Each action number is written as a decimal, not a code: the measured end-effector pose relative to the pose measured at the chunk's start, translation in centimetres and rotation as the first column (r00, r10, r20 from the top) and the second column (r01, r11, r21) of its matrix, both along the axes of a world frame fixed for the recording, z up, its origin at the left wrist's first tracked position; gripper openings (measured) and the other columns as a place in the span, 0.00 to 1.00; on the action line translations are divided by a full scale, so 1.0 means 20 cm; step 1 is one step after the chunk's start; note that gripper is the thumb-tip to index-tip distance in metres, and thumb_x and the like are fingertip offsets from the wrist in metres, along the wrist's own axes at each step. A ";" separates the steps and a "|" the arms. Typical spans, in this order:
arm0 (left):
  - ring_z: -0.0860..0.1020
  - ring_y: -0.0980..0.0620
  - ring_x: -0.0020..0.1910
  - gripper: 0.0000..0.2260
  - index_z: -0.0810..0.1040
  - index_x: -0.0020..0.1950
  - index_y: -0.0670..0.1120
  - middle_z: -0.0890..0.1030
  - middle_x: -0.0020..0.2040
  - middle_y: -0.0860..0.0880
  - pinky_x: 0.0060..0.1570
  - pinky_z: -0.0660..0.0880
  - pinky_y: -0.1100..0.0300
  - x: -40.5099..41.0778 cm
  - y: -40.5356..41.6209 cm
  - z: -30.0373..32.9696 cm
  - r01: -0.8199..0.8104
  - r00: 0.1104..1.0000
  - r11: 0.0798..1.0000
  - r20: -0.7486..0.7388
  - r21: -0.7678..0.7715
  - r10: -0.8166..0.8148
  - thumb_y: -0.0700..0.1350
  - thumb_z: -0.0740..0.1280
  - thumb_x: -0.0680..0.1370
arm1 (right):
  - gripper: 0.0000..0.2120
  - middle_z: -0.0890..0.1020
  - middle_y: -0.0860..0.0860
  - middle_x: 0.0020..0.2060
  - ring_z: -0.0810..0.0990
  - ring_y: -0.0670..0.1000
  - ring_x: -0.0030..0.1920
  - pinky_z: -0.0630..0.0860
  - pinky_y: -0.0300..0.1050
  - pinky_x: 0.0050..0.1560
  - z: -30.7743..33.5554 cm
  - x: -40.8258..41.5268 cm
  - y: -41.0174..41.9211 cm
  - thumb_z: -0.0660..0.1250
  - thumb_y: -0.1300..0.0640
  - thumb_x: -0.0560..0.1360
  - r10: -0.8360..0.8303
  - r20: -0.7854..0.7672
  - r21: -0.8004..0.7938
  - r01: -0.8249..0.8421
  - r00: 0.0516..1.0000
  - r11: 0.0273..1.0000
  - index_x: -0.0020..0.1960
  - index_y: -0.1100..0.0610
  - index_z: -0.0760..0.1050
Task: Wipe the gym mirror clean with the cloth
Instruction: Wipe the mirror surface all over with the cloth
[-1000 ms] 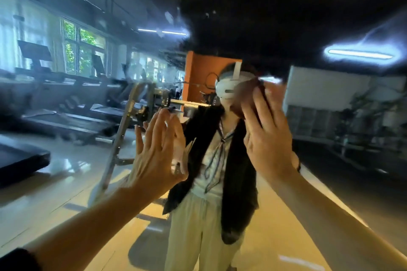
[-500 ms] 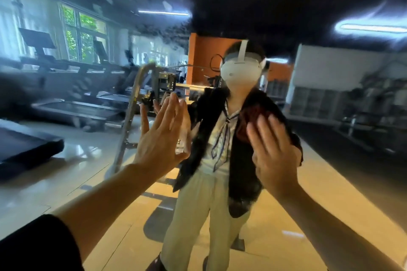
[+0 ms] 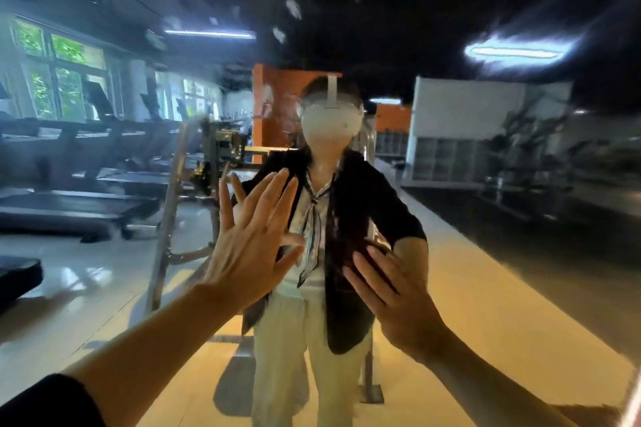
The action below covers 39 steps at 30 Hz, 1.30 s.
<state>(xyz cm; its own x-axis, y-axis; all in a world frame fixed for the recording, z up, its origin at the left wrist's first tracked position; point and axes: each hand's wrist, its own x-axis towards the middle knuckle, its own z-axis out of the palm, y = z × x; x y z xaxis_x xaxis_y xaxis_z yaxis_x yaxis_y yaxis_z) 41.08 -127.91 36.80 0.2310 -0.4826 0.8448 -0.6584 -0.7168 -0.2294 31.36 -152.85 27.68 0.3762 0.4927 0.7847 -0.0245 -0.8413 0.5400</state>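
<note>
The gym mirror [image 3: 492, 253] fills the whole view and reflects a person standing in front of it. My left hand [image 3: 249, 246] lies flat against the glass with its fingers spread and holds nothing. To its right and lower, my right hand [image 3: 392, 295] presses a dark red cloth [image 3: 348, 248] onto the glass. Only the cloth's upper edge shows above my fingers; the hand hides the rest. Smears and pale flecks mark the upper part of the mirror.
In the reflection, treadmills [image 3: 79, 204] line the left under windows, and a metal frame [image 3: 173, 218] stands left of the person. A yellow floor strip [image 3: 468, 305] runs back, with dark flooring and machines on the right.
My right hand has slid the cloth down the glass, from head height in the reflection to about waist height. My left hand stayed flat in nearly the same spot.
</note>
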 end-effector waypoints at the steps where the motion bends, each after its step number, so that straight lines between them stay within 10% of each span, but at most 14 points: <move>1: 0.57 0.44 0.79 0.41 0.58 0.81 0.42 0.58 0.81 0.43 0.75 0.34 0.38 0.03 0.03 0.02 0.021 0.999 1.000 0.027 -0.013 -0.020 0.59 0.70 0.76 | 0.20 0.70 0.56 0.74 0.61 0.60 0.77 0.66 0.60 0.73 0.09 0.02 0.02 0.49 0.63 0.86 -0.006 -0.015 -0.067 0.005 1.000 0.998 0.76 0.55 0.63; 7: 0.53 0.46 0.81 0.35 0.55 0.81 0.40 0.54 0.82 0.43 0.76 0.38 0.36 0.17 0.15 0.16 0.031 0.996 0.998 0.081 -0.046 -0.027 0.60 0.55 0.81 | 0.24 0.65 0.60 0.76 0.60 0.63 0.78 0.61 0.56 0.77 0.62 0.21 0.29 0.67 0.63 0.80 -0.114 0.386 0.529 -0.119 0.915 0.840 0.75 0.61 0.68; 13: 0.48 0.48 0.81 0.31 0.52 0.81 0.43 0.51 0.81 0.45 0.77 0.41 0.37 0.22 0.18 0.16 0.089 0.985 0.996 0.148 -0.016 -0.086 0.57 0.52 0.83 | 0.22 0.63 0.54 0.77 0.57 0.59 0.79 0.61 0.59 0.76 0.16 0.20 0.37 0.59 0.58 0.84 -0.053 -0.028 -0.027 0.053 0.998 0.998 0.77 0.55 0.61; 20: 0.49 0.47 0.81 0.31 0.56 0.80 0.40 0.54 0.81 0.43 0.78 0.43 0.39 0.26 0.17 0.15 0.117 0.980 0.993 0.165 0.001 -0.115 0.56 0.56 0.82 | 0.26 0.63 0.61 0.77 0.58 0.62 0.78 0.66 0.59 0.74 0.63 0.34 0.49 0.68 0.63 0.79 -0.113 0.407 0.546 -0.143 0.906 0.826 0.76 0.61 0.67; 27: 0.51 0.48 0.80 0.26 0.61 0.79 0.40 0.59 0.79 0.43 0.78 0.42 0.41 0.28 0.26 0.20 0.239 0.948 0.970 0.203 0.053 -0.245 0.48 0.54 0.82 | 0.18 0.67 0.57 0.75 0.62 0.60 0.76 0.65 0.59 0.75 0.23 0.21 0.45 0.53 0.60 0.86 -0.053 0.051 0.004 0.053 0.997 0.999 0.74 0.57 0.65; 32: 0.49 0.49 0.81 0.27 0.65 0.77 0.38 0.62 0.78 0.41 0.78 0.44 0.40 0.27 0.36 0.13 0.287 0.939 0.957 0.204 -0.030 -0.276 0.46 0.61 0.79 | 0.22 0.65 0.61 0.76 0.60 0.63 0.78 0.62 0.58 0.77 0.48 0.31 0.53 0.63 0.61 0.82 -0.173 0.377 0.609 -0.103 0.910 0.786 0.75 0.61 0.68; 39: 0.46 0.46 0.81 0.45 0.55 0.80 0.38 0.53 0.81 0.41 0.77 0.43 0.36 0.18 0.30 -0.07 0.239 0.967 0.970 0.078 0.047 -0.242 0.50 0.74 0.70 | 0.23 0.60 0.55 0.79 0.57 0.60 0.79 0.63 0.62 0.75 0.00 0.24 0.49 0.56 0.60 0.84 -0.075 -0.028 0.022 0.076 0.997 0.997 0.78 0.54 0.61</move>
<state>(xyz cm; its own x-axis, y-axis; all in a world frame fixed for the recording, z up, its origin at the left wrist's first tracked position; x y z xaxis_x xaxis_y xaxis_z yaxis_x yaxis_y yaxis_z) 44.65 -121.99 35.35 0.0348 -0.5470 0.8364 -0.7881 -0.5297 -0.3136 36.19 -143.15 27.61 0.4331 0.4440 0.7844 -0.0743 -0.8497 0.5220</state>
